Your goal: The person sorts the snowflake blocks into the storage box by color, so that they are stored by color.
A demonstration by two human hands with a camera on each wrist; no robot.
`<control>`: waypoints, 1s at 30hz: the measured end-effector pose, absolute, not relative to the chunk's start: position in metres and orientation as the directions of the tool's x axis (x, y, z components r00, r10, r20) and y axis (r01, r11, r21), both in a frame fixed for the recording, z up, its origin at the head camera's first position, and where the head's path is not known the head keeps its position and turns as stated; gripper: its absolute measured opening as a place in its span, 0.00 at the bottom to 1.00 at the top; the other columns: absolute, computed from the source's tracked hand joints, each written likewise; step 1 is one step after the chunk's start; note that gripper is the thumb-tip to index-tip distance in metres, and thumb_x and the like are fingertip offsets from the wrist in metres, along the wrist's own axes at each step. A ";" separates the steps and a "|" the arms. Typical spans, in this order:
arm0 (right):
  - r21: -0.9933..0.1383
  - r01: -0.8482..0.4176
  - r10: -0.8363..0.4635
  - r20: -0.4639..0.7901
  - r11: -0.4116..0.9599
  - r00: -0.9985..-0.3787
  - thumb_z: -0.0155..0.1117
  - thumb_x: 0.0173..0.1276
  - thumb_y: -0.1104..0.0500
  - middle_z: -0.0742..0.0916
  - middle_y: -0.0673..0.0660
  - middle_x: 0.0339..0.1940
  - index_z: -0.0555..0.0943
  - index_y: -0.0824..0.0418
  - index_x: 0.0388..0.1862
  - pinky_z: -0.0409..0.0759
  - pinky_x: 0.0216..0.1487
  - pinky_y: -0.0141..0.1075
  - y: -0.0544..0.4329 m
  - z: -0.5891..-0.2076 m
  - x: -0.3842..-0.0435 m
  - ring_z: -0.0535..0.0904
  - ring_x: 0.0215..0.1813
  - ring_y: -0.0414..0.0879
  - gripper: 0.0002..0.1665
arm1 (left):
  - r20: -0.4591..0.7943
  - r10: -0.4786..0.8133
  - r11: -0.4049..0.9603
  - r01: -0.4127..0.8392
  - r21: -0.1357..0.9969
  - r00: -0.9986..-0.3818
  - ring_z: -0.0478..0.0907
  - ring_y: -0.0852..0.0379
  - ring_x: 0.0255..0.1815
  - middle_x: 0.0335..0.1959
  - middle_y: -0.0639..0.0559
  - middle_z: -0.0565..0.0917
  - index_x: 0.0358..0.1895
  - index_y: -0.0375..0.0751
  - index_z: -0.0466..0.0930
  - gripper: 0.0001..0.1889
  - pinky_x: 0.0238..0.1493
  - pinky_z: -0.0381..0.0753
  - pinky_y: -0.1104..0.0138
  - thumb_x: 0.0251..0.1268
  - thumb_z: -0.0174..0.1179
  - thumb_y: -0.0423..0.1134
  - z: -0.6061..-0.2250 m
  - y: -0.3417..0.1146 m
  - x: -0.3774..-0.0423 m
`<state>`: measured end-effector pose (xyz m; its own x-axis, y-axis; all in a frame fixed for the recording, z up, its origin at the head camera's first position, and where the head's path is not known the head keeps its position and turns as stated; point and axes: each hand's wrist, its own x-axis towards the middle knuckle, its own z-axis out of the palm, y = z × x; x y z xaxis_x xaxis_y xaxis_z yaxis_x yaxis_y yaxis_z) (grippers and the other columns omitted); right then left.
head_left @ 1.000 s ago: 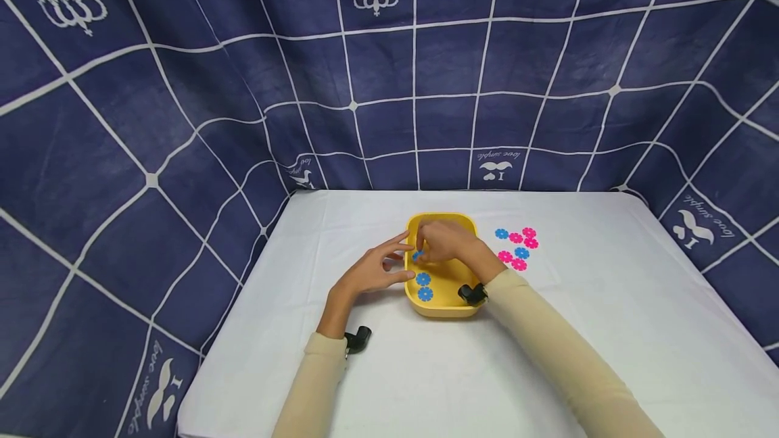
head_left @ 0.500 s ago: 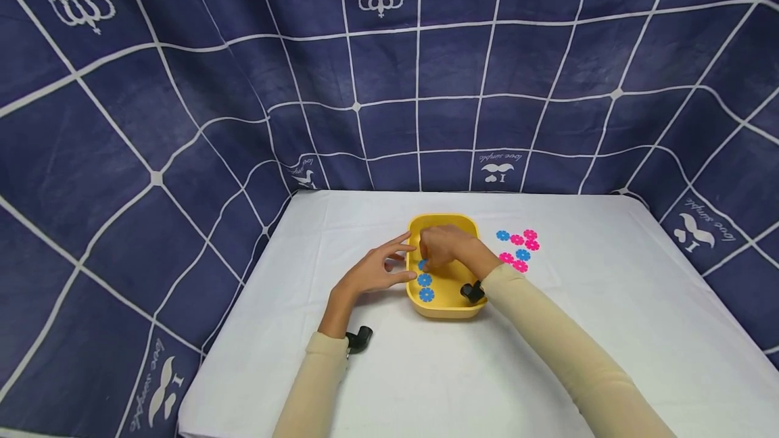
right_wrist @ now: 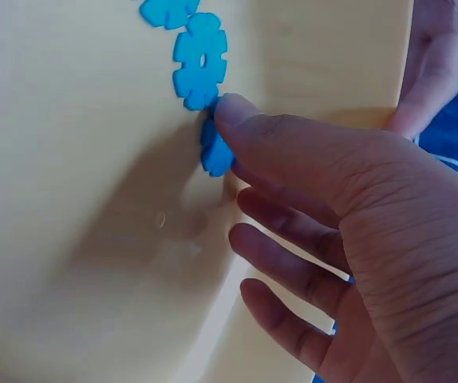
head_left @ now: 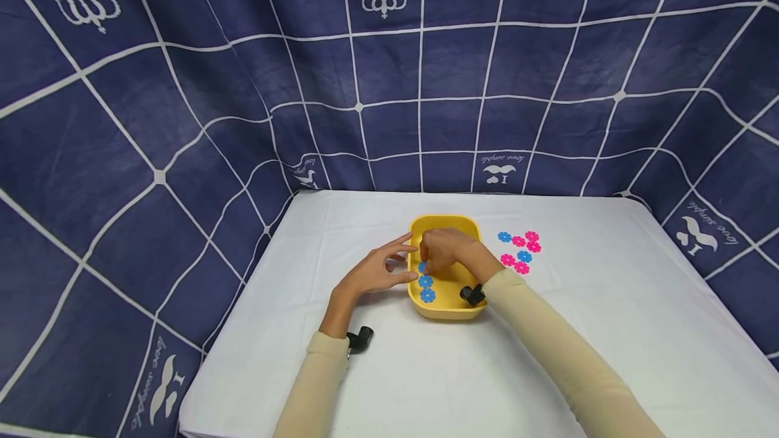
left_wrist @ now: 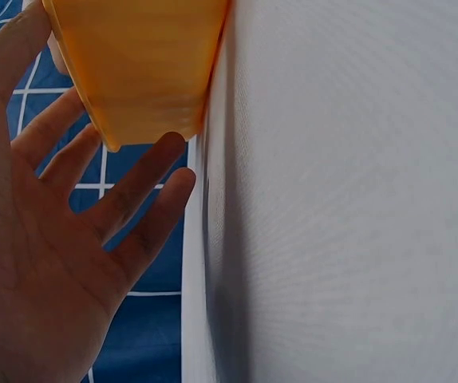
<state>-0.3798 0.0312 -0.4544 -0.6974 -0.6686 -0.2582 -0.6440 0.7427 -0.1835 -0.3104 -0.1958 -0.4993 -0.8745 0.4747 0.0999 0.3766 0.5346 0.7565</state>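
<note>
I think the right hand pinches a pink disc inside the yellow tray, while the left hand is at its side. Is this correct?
No: the disc the right hand pinches inside the yellow tray is blue, as the right wrist view shows. The left hand is at the tray's side.

Booth-like setting; navy curtains, white-covered table

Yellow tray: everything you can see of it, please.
The yellow tray is a rounded rectangle, open-topped, with raised walls; it looks like smooth, slightly glossy plastic. It sits upright on the white table cover, long sides running away from the person. Inside, along its left wall, are two blue discs and a third pinched by the right hand. The left hand spreads at its left rim; contact there is hard to confirm.
</note>
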 end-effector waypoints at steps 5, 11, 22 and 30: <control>-0.275 -0.605 -0.661 -0.223 0.747 -0.716 0.83 0.64 0.46 0.90 0.48 0.50 0.93 0.50 0.45 0.85 0.60 0.49 0.037 -0.459 -0.377 0.85 0.51 0.48 0.14 | 0.100 0.482 0.533 0.382 0.755 -0.870 0.82 0.56 0.67 0.86 0.67 0.61 0.78 0.54 0.76 0.37 0.63 0.85 0.57 0.69 0.72 0.60 -0.500 -0.196 -0.310; -0.362 -0.554 -0.639 -0.179 0.750 -0.748 0.81 0.68 0.46 0.92 0.51 0.48 0.92 0.55 0.50 0.85 0.62 0.50 0.046 -0.461 -0.378 0.85 0.51 0.49 0.18 | 0.102 0.480 0.529 0.381 0.759 -0.871 0.82 0.55 0.67 0.87 0.67 0.60 0.79 0.52 0.75 0.38 0.63 0.85 0.56 0.69 0.73 0.59 -0.499 -0.194 -0.311; -0.519 -0.482 -0.600 -0.076 0.706 -0.796 0.75 0.75 0.50 0.91 0.52 0.44 0.92 0.58 0.51 0.87 0.57 0.45 0.060 -0.462 -0.381 0.84 0.45 0.47 0.14 | 0.096 0.469 0.540 0.371 0.756 -0.878 0.82 0.56 0.67 0.87 0.64 0.60 0.79 0.53 0.75 0.36 0.64 0.84 0.56 0.70 0.74 0.55 -0.499 -0.193 -0.310; -0.582 -0.467 -0.556 0.031 0.665 -0.831 0.73 0.76 0.49 0.91 0.53 0.45 0.91 0.58 0.51 0.87 0.52 0.45 0.068 -0.461 -0.377 0.84 0.44 0.48 0.15 | 0.090 0.466 0.544 0.365 0.755 -0.880 0.82 0.57 0.67 0.87 0.64 0.60 0.79 0.53 0.75 0.36 0.64 0.84 0.55 0.70 0.74 0.54 -0.499 -0.193 -0.310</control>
